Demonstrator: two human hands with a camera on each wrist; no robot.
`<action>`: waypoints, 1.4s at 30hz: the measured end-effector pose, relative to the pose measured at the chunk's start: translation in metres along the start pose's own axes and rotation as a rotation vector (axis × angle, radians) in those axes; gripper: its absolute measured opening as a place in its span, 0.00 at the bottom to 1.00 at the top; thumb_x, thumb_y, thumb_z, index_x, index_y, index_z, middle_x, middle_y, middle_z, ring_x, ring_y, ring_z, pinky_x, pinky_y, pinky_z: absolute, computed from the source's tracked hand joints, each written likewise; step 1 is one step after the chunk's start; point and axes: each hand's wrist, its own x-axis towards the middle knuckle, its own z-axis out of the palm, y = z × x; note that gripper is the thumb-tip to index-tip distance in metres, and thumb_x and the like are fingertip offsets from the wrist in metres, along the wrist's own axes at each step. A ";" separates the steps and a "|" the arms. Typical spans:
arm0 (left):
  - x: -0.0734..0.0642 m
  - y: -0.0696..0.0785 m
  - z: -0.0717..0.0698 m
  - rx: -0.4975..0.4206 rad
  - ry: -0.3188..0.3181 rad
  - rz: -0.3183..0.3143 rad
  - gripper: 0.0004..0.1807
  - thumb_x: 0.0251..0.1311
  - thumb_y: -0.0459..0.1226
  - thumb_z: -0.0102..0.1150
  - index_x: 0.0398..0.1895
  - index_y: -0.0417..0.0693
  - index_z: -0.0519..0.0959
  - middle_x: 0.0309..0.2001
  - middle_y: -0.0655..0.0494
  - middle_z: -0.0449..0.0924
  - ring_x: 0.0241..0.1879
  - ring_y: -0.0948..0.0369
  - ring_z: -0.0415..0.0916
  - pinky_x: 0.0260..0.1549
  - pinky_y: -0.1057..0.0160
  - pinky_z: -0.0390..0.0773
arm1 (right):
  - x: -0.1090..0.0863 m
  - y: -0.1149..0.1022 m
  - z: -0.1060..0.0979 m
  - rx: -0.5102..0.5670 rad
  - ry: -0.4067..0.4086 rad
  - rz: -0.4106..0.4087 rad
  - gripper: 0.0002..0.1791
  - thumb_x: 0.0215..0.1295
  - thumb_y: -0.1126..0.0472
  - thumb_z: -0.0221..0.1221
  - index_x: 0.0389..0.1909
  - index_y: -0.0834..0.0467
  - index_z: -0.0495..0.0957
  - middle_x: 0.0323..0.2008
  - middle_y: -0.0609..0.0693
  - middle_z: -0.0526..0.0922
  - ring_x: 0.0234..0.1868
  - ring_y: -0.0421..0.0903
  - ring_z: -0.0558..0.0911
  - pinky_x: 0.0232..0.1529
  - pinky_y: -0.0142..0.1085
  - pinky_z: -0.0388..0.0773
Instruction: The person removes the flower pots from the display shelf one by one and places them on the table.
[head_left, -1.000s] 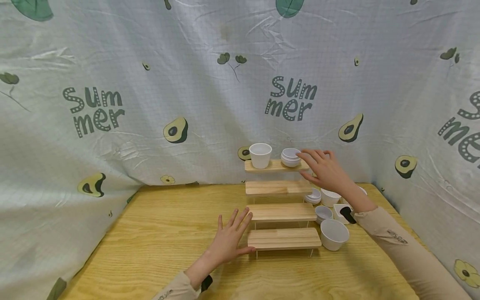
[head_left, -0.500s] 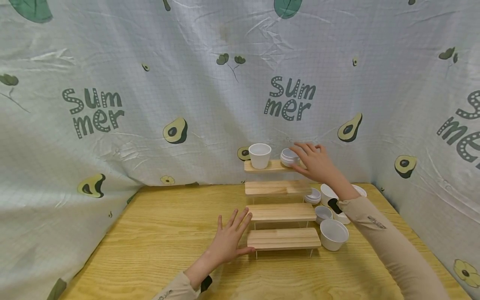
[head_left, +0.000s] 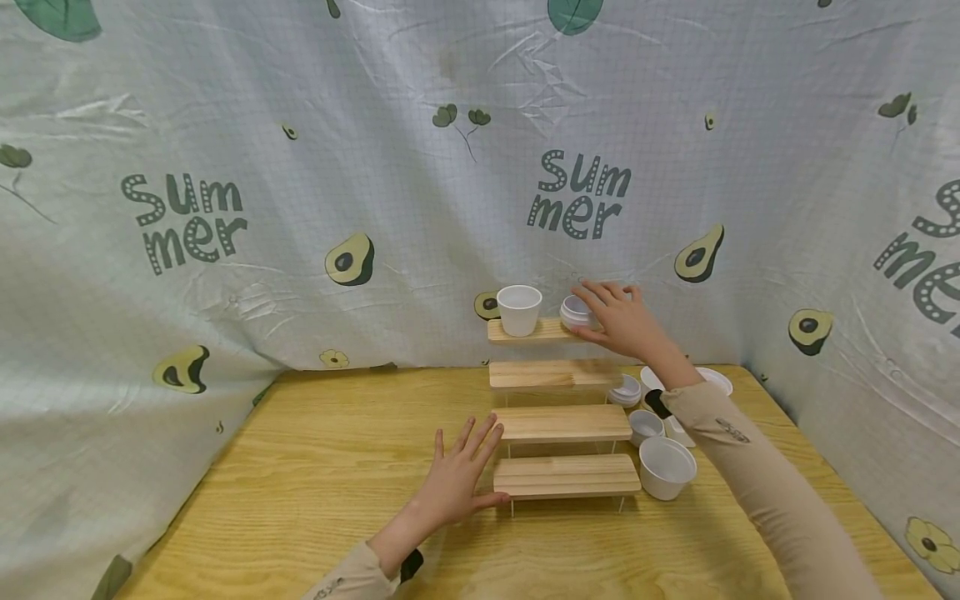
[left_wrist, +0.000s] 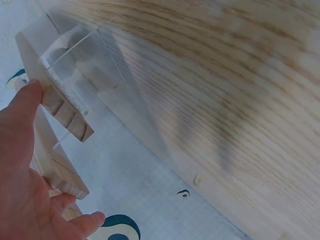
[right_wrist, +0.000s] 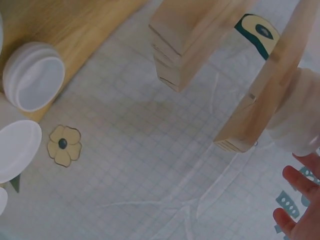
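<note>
A four-step wooden display stand on thin clear supports rises in the head view. On its top step sit a white cup and, to the right, a small round ridged white pot. My right hand reaches around the pot's right side, fingers spread behind and thumb in front. In the right wrist view, the fingers are extended close beside the pot. My left hand is spread against the stand's left side, its thumb at the bottom step's edge; the left wrist view shows the thumb touching a step's end.
Several white pots stand on the table right of the stand, among them a large white bowl, a small cup and a ridged pot. A patterned cloth hangs behind and at both sides of the wooden table.
My right hand has moved left along the top step, from beside the small pot to around its right side. The left hand has stayed at the stand.
</note>
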 end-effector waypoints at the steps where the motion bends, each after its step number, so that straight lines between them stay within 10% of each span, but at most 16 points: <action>1: 0.000 0.000 0.000 -0.001 0.000 0.000 0.50 0.48 0.64 0.50 0.69 0.50 0.48 0.71 0.52 0.44 0.68 0.47 0.47 0.51 0.30 0.54 | 0.000 0.000 0.001 0.001 0.000 -0.002 0.36 0.56 0.41 0.55 0.62 0.54 0.62 0.61 0.57 0.66 0.58 0.56 0.65 0.51 0.58 0.57; 42: -0.003 0.000 0.000 -0.019 -0.020 -0.004 0.50 0.48 0.64 0.49 0.69 0.50 0.47 0.71 0.53 0.43 0.69 0.48 0.45 0.53 0.29 0.51 | -0.006 -0.005 0.008 -0.036 0.057 -0.041 0.33 0.54 0.42 0.57 0.59 0.54 0.66 0.52 0.55 0.72 0.51 0.54 0.68 0.46 0.56 0.60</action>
